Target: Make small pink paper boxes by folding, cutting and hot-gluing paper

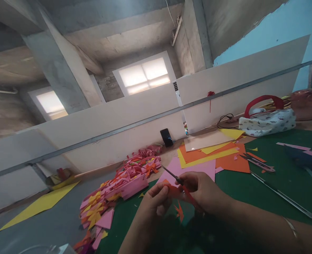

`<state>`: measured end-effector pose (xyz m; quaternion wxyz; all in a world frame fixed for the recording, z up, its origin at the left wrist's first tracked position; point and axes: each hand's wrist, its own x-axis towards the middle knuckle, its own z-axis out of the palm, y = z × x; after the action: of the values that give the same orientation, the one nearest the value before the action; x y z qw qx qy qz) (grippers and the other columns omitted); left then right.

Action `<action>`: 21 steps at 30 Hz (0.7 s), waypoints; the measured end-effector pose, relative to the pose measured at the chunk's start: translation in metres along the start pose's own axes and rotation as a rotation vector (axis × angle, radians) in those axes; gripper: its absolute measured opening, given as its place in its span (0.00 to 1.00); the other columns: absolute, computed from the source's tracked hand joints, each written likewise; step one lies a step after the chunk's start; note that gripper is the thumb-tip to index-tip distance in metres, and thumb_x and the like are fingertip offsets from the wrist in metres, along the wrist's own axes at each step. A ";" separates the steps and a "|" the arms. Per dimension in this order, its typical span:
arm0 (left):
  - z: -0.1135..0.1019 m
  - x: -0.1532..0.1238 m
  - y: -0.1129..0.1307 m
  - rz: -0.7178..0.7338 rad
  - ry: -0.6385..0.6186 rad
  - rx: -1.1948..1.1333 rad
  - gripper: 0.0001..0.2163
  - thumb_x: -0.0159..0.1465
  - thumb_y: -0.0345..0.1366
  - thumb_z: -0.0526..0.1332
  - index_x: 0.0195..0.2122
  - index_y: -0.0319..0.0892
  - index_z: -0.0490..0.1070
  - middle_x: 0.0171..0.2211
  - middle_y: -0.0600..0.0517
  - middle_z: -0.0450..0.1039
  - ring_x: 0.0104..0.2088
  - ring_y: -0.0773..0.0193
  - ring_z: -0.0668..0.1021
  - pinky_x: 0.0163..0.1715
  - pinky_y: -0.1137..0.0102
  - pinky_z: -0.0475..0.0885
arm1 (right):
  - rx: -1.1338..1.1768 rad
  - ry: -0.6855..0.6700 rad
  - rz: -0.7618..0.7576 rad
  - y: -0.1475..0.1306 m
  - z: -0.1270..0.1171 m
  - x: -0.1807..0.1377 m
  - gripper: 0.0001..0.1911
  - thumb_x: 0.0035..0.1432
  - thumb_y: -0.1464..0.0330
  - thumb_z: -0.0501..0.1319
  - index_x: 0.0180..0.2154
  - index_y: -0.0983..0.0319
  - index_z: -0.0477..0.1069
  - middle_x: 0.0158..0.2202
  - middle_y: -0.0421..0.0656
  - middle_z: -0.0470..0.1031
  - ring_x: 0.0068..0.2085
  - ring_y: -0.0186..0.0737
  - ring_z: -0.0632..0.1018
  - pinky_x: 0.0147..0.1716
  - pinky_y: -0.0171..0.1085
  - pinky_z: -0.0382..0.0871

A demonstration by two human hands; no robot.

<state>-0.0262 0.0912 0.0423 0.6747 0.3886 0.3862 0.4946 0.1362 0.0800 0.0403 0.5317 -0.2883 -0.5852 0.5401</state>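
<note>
Between thumb and fingers, my left hand (157, 199) pinches a small folded piece of orange paper (174, 190). My right hand (202, 188) is closed round a pair of scissors (189, 195) with orange handles. Their dark blades (171, 173) point up and to the left, just above the paper. Below the hands, an orange cut-out (179, 211) with pointed tips is seen over the green cutting mat (227, 225). To the left lies a long heap of pink, red and orange paper cut-outs (129, 173).
Coloured paper sheets (209, 150) are stacked beyond my hands. A utility knife (260, 164) and a metal ruler (283, 194) lie to the right. A phone (166, 137) leans on the white partition (135, 137). A patterned bag (268, 121) stands at the back right; a yellow sheet (39, 206) lies left.
</note>
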 end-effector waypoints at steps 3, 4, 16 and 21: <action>0.002 0.000 -0.002 -0.018 -0.044 0.016 0.10 0.45 0.32 0.70 0.29 0.37 0.74 0.29 0.49 0.76 0.31 0.66 0.77 0.36 0.75 0.71 | 0.005 -0.013 -0.018 0.001 0.001 -0.001 0.21 0.34 0.63 0.71 0.33 0.65 0.74 0.26 0.40 0.74 0.31 0.37 0.74 0.31 0.32 0.67; 0.003 0.000 -0.002 -0.020 -0.055 0.025 0.11 0.45 0.33 0.70 0.29 0.37 0.74 0.30 0.48 0.76 0.32 0.65 0.77 0.37 0.74 0.71 | -0.007 -0.012 -0.018 0.001 0.001 -0.001 0.21 0.34 0.62 0.71 0.33 0.65 0.74 0.26 0.39 0.74 0.31 0.36 0.74 0.30 0.32 0.66; 0.010 -0.002 -0.001 0.002 -0.098 0.134 0.14 0.49 0.42 0.66 0.31 0.36 0.76 0.29 0.44 0.77 0.33 0.58 0.77 0.36 0.68 0.71 | -0.044 -0.007 0.008 0.000 0.002 -0.003 0.16 0.36 0.65 0.70 0.31 0.64 0.74 0.25 0.36 0.73 0.27 0.32 0.72 0.28 0.30 0.64; 0.005 0.000 0.001 -0.006 -0.066 0.106 0.15 0.47 0.42 0.67 0.31 0.35 0.76 0.31 0.44 0.76 0.34 0.59 0.76 0.38 0.69 0.69 | -0.071 0.075 0.210 -0.007 -0.004 -0.003 0.21 0.36 0.65 0.70 0.36 0.64 0.71 0.20 0.34 0.68 0.20 0.29 0.67 0.19 0.28 0.59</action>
<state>-0.0222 0.0903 0.0449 0.6668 0.4387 0.3906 0.4586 0.1421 0.0769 0.0459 0.4831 -0.3870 -0.5502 0.5605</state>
